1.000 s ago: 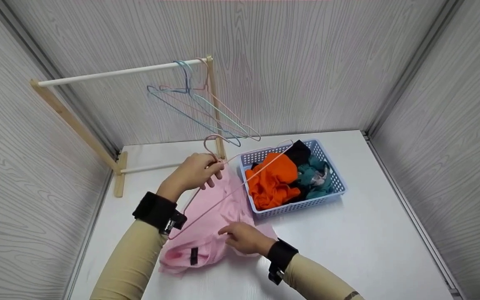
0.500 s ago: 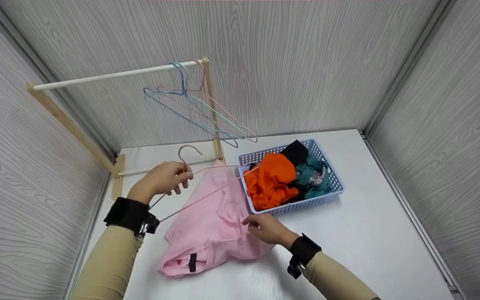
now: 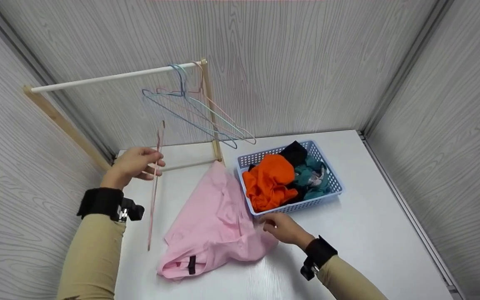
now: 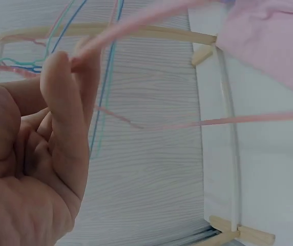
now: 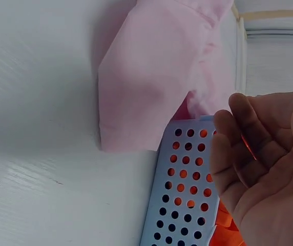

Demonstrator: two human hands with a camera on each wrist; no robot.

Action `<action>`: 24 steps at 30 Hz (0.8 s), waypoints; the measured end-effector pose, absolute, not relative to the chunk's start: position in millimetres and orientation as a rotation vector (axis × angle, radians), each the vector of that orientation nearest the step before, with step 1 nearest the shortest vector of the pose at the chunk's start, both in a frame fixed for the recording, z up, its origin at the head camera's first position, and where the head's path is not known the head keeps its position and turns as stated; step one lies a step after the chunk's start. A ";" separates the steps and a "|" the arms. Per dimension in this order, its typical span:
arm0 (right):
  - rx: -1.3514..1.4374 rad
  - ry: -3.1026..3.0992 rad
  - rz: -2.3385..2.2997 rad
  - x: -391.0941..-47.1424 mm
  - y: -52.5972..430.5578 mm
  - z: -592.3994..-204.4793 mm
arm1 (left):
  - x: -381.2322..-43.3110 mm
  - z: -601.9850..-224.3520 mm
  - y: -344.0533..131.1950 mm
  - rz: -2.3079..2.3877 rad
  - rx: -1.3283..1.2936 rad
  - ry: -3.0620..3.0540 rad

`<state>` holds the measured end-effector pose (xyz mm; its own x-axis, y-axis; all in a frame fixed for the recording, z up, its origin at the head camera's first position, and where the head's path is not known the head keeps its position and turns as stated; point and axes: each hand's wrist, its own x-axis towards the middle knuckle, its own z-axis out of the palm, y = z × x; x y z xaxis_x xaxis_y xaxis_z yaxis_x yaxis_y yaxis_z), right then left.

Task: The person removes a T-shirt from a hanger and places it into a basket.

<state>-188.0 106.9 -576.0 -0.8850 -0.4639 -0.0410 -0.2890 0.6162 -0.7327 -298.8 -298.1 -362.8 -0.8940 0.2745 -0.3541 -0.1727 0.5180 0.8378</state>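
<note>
My left hand [image 3: 138,162] pinches a pink clothes hanger [image 3: 153,208] near its hook, at the left over the table. The hanger appears almost edge-on in the head view; in the left wrist view its thin pink bars run out to the right of the fingers. A pink garment [image 3: 212,216] with a small black patch lies rumpled between the hands. Over the garment's right edge, by the basket's near corner, hovers my right hand [image 3: 283,229]. In the right wrist view its fingers [image 5: 228,159] are loosely bent with nothing in them.
A blue perforated basket [image 3: 300,205] holds an orange cloth [image 3: 271,177], a teal cloth [image 3: 306,175] and black cloth [image 3: 294,153]. Behind, on the left, stands a wooden rack with a white rail [image 3: 115,78]. Blue, mint and pink hangers [image 3: 181,93] hang at its right end.
My left hand has carried the hanger leftward away from the garment and turned it edge-on. My right hand has moved right, off the garment's middle toward the basket corner, and the garment lies flatter.
</note>
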 end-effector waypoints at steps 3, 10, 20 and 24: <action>-0.603 2.622 -1.156 -187.5 106.0 -576.4 | -310.9 -346.7 -289.4 1.487 0.000 2.362; -0.606 2.607 -1.202 -187.6 104.9 -575.7 | -339.5 -312.3 -270.4 1.842 -0.227 2.336; -0.586 2.647 -1.230 -190.2 111.7 -582.8 | -377.1 -296.3 -257.7 2.143 -0.329 2.139; -0.583 2.640 -1.243 -187.1 114.7 -588.6 | -387.0 -304.2 -252.9 2.168 -0.344 2.056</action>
<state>-187.1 114.7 -588.6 -0.9098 -0.4147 0.0158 -0.2765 0.5772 -0.7684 -387.0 -252.9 -304.2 -0.9649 -0.0595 -0.2558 -0.2523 -0.0604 0.9658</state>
